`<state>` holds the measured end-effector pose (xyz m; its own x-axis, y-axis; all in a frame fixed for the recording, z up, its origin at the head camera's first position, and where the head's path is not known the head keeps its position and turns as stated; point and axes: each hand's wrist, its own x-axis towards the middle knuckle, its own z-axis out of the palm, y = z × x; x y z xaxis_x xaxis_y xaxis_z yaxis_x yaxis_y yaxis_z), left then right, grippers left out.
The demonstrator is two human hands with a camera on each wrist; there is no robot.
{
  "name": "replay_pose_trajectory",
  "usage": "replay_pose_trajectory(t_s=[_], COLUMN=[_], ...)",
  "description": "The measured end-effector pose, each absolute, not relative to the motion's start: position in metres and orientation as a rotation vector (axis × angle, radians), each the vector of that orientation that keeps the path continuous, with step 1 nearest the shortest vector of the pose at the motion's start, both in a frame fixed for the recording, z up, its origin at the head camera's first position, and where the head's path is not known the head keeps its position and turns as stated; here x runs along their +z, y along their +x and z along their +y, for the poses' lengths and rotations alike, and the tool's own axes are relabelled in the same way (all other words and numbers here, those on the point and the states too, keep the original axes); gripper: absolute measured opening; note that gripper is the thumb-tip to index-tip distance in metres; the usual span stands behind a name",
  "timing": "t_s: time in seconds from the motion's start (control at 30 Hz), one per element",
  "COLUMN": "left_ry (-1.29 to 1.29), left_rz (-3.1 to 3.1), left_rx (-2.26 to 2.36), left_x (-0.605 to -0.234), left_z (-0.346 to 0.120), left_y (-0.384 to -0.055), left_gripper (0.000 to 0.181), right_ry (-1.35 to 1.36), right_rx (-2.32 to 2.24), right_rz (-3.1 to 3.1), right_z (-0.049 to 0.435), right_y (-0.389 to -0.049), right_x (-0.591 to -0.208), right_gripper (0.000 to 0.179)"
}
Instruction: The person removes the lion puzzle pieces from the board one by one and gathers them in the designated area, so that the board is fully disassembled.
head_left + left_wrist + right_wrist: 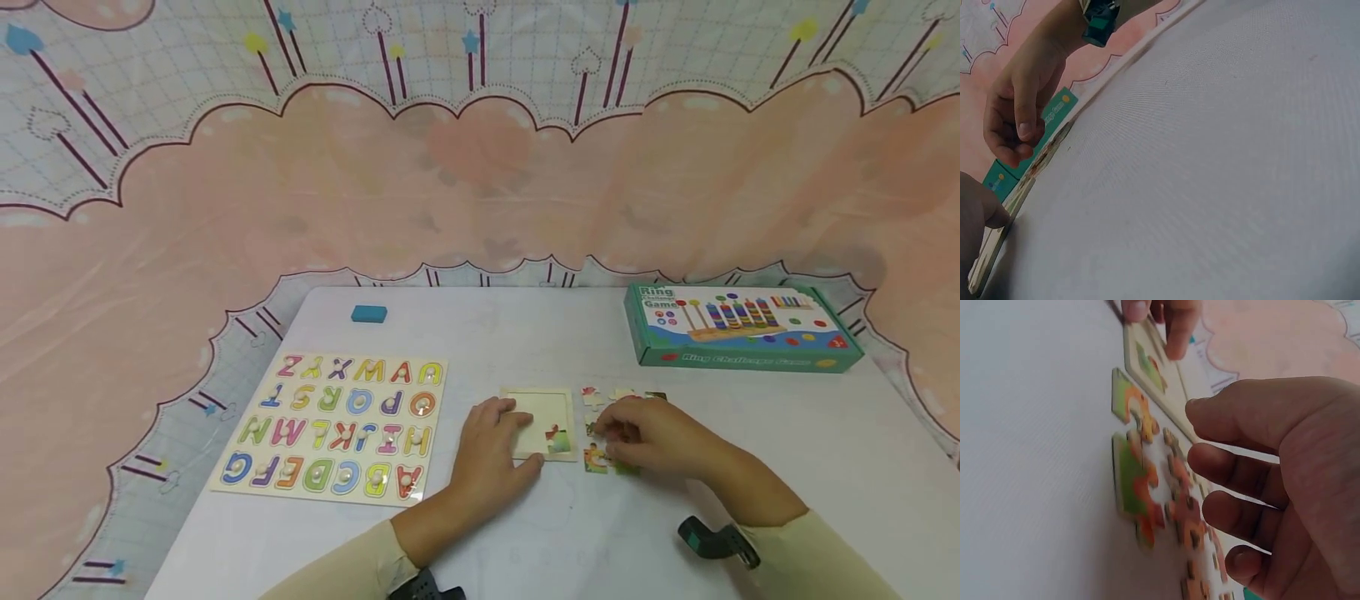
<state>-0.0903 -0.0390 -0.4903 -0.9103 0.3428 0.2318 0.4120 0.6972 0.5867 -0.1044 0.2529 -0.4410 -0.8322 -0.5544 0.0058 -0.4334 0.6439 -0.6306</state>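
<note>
A small wooden puzzle tray (551,407) lies near the middle of the table, with one picture piece (557,439) in its near right corner. My left hand (491,454) rests on the tray's left side, fingers spread over it and thumb at the near edge. Loose jigsaw pieces (596,458) with green, orange and red print are spread just right of the tray. Over these pieces hovers my right hand (652,433), its fingers loosely bent. In the right wrist view nothing shows between the thumb and fingers, and the nearest pieces (1132,481) lie flat below them.
To the left lies an alphabet peg board (330,429) with colourful letters. A blue block (369,314) sits behind it. At the back right stands a green Ring Challenge Game box (742,325). Patterned pink cloth (480,192) hangs beyond the white table (540,533).
</note>
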Motion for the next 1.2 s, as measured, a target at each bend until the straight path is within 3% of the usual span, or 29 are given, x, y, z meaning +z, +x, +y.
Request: replay_pose_trajectory(t_s=[0.6,1.2], left_ry=[-0.77,-0.75], left_rz=[-2.754,-2.741], left_rx=[-0.879,-0.864], left_x=[-0.492,-0.494], left_z=[-0.033,-0.032], left_y=[-0.095,-0.091], left_gripper=[0.049,0.049], right_ry=[-0.867,-0.879], right_rx=[-0.871,-0.839], right_rz=[2.577,2.556], right_z=[0.196,0.189], right_y=[-0.135,-0.134], right_x=[-0.444,-0.447], right_gripper=[0.03,0.027])
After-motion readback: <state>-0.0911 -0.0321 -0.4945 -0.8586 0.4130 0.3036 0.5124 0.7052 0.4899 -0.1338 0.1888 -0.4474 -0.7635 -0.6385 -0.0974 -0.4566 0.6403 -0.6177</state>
